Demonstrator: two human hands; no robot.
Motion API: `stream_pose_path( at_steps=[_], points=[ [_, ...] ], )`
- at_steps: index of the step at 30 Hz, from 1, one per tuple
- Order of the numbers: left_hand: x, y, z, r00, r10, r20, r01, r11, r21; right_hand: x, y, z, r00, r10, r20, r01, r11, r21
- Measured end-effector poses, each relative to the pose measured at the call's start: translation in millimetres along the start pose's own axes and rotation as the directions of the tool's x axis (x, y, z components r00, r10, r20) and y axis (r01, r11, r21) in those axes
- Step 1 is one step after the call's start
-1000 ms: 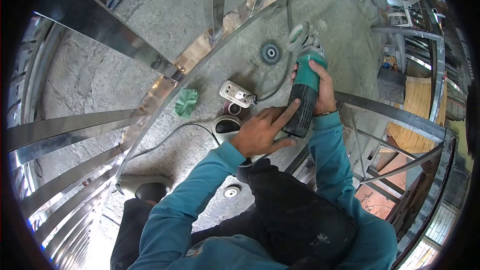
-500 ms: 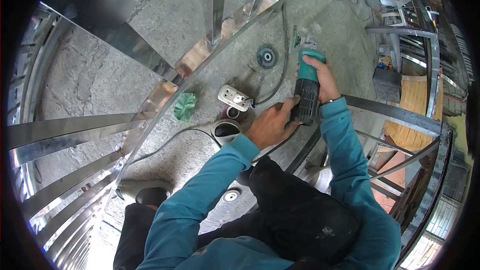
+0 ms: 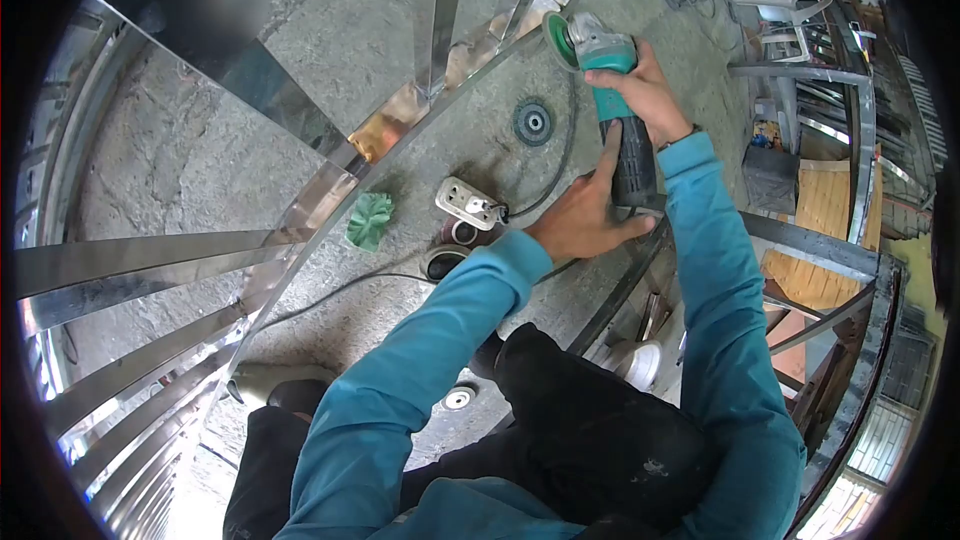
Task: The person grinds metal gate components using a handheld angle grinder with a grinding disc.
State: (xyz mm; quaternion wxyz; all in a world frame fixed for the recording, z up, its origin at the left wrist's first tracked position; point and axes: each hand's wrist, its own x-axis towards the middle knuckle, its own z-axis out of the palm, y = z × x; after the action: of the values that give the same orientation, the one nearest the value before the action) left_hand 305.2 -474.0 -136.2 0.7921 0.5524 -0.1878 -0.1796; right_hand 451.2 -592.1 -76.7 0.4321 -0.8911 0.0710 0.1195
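Note:
My right hand (image 3: 655,95) is wrapped round the teal front body of an angle grinder (image 3: 622,125), its thumb lying across the top. At the black rear end, my left hand (image 3: 585,212) grips the body, with the index finger stretched along its side. The grinder's green disc (image 3: 560,40) is tilted and sits close to a curved shiny metal band (image 3: 480,50), overlapping its edge in this view. Flat metal bars (image 3: 290,105) fan out from that band.
On the concrete lie a dark grinding disc (image 3: 534,123), a white power strip (image 3: 470,202) with a plug in it, a crumpled green piece (image 3: 370,220) and a small pale disc (image 3: 459,398). A cable crosses the floor. A dark metal frame (image 3: 815,243) stands at right.
Both hands have moved the grinder up and slightly forward, toward the metal band. Its head has turned so the green disc's face shows. The left index finger has stretched out along the body.

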Motion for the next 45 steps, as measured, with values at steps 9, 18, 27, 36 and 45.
stream_pose_path(
  at_steps=[9,18,27,36,45],
  points=[
    [35,6,-7,0.998,-0.063,-0.031,0.062,0.998,-0.032,35,-18,-5,0.996,-0.067,0.065,0.075,0.987,-0.144],
    [34,12,-6,0.991,-0.097,0.089,0.107,0.987,-0.116,26,-9,-20,0.998,-0.004,0.061,0.021,0.956,-0.292],
    [21,-6,15,0.997,-0.047,0.057,0.056,0.986,-0.157,10,23,-24,0.998,-0.003,0.07,0.019,0.974,-0.225],
    [48,10,-5,0.993,-0.009,-0.12,-0.001,0.996,-0.088,54,-14,-7,0.984,-0.14,0.113,0.175,0.891,-0.419],
    [56,16,-13,0.987,-0.044,-0.153,0.029,0.995,-0.096,63,-34,0,0.982,-0.117,0.149,0.18,0.819,-0.545]
  ],
)
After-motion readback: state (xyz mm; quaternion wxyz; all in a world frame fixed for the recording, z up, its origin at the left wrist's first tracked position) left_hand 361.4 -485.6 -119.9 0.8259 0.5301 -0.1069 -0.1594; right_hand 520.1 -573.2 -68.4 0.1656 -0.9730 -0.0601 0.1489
